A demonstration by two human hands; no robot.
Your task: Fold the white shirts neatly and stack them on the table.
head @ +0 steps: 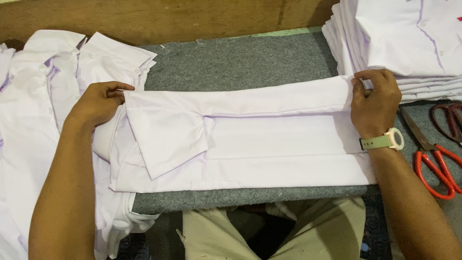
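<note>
Folding white cotton shirt (269, 139) on grey felt table (240, 60) | left hand (98, 103) pinching collar end; right hand (375, 103) pinching hem end | fold best kept taut, edges aligned; red-handled scissors (435, 166) alongside

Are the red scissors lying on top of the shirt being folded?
No. The red scissors lie on the grey mat, beside the right hand, clear of the folded shirt.

I saw a stack of folded white shirts (409, 43) at the far right of the grey-felted desk (240, 62), red-handled scissors (435, 163) just beside it, and loose white garments (29, 120) piled left.
</note>
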